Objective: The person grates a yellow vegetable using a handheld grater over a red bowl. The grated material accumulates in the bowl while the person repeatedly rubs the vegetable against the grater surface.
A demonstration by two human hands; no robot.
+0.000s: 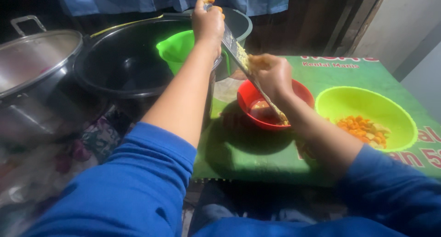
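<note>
Left hand: the left hand (208, 22) is raised at the top of the view, its grip wrapped tight around the upper end of a flat metal grater (239, 53), with the fingers curled over the handle.
Right hand: the right hand (272, 74) sits lower, its grip pinched together on a small yellowish piece of food, too hidden by the fingers to name, pressed against the face of the grater.
Grater: it slants down from the left hand to the right, and its lower end reaches into the red bowl (250, 97); pale yellow shreds cling to its face near the right hand.
Red bowl: it stands on the worktop (239, 149) directly under the grater, with a little grated matter and some liquid at its bottom.
Lime-green bowl: the lime-green bowl (399, 122) stands just beside the red bowl, on the right, holding orange and pale diced pieces (363, 129).
Worktop: a green printed sheet covers it, lit brightly around the bowls.
Black basin: a large black basin (119, 64) stands behind the left forearm, and a green plastic scoop (177, 48) rests inside its rim.
Metal pot: a lidded steel pot (34, 76) stands at the far left, touching or nearly touching the basin.
Sleeves: both arms wear blue sleeves (133, 186) pushed up to the elbow.
</note>
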